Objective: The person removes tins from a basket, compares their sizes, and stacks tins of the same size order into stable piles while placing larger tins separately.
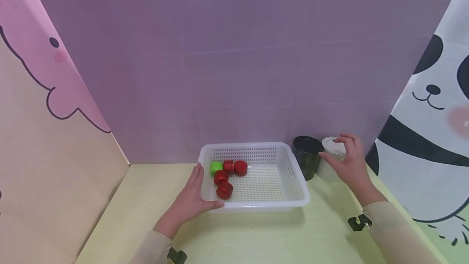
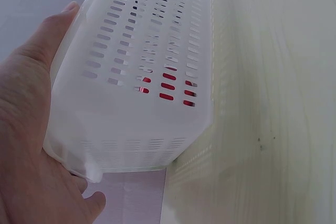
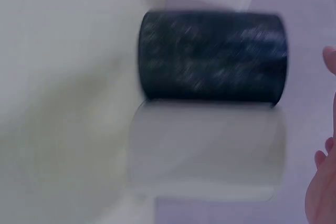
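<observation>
A white plastic basket (image 1: 256,204) with slotted sides stands on the table, holding several short round red pieces (image 1: 224,190) and one green piece (image 1: 216,168) in its left half. My left hand (image 1: 192,199) grips its near left corner, thumb along the front rim and fingers on the left side. Red shows through the slots of the basket wall (image 2: 126,119) in the left wrist view. Beside the basket are a dark can (image 1: 307,160) and a white can (image 1: 327,170), touching in the right wrist view. Over the white can's lid hovers my right hand (image 1: 351,166), thumb and fingers apart, holding nothing.
A pale wooden table (image 1: 249,239) lies beneath everything. Behind it rises a purple backdrop (image 1: 238,72). Side panels carry a pink cartoon figure (image 1: 40,44) at the left and a panda (image 1: 432,141) at the right, close to the right arm.
</observation>
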Demonstrator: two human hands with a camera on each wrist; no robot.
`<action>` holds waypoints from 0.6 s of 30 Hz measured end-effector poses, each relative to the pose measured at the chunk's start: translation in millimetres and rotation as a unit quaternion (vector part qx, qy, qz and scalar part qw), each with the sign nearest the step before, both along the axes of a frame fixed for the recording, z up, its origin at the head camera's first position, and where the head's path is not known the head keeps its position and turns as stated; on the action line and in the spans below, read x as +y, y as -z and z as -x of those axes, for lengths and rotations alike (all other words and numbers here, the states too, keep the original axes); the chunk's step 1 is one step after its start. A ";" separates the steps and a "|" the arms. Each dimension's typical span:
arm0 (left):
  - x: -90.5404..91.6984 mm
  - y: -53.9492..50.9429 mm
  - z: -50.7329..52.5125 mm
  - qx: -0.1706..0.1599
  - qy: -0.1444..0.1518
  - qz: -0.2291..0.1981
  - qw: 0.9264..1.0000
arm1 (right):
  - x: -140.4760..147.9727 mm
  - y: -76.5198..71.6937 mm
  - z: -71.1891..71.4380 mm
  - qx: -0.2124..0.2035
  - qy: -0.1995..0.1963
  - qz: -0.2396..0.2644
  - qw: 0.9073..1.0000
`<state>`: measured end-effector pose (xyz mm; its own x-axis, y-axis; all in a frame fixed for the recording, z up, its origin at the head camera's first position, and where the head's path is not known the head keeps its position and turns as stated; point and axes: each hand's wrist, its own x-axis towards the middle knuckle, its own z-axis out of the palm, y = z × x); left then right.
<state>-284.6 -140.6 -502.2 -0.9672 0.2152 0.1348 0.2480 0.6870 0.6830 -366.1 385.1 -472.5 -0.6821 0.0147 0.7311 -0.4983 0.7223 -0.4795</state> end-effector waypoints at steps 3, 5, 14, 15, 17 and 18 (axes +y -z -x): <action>0.1 -0.4 -0.2 -0.001 0.000 -0.004 1.000 | -16.7 -12.3 -2.6 0.019 -0.015 -0.004 1.000; 0.2 -0.8 -0.3 -0.003 0.000 -0.005 1.000 | -29.1 -20.8 -5.1 0.015 -0.028 -0.004 1.000; 1.0 -2.2 -1.4 -0.002 -0.003 -0.001 1.000 | -76.3 -44.9 -10.0 -0.021 -0.126 -0.040 0.991; 1.1 -2.5 -1.5 -0.001 -0.003 0.000 1.000 | -80.4 -46.6 -9.8 -0.028 -0.134 -0.044 0.990; 1.1 -3.2 -1.9 -0.001 -0.003 0.000 1.000 | -89.1 -50.2 -9.2 -0.047 -0.156 -0.047 0.985; 1.0 -3.5 -2.0 -0.001 -0.003 0.000 1.000 | -93.2 -51.5 -8.3 -0.057 -0.164 -0.053 0.983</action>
<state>-282.6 -139.6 -498.7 -0.9686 0.2098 0.1338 0.2435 0.6883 0.6833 -357.8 291.9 -421.0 -0.7146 -0.2920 0.6357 -0.6608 0.5799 -0.4765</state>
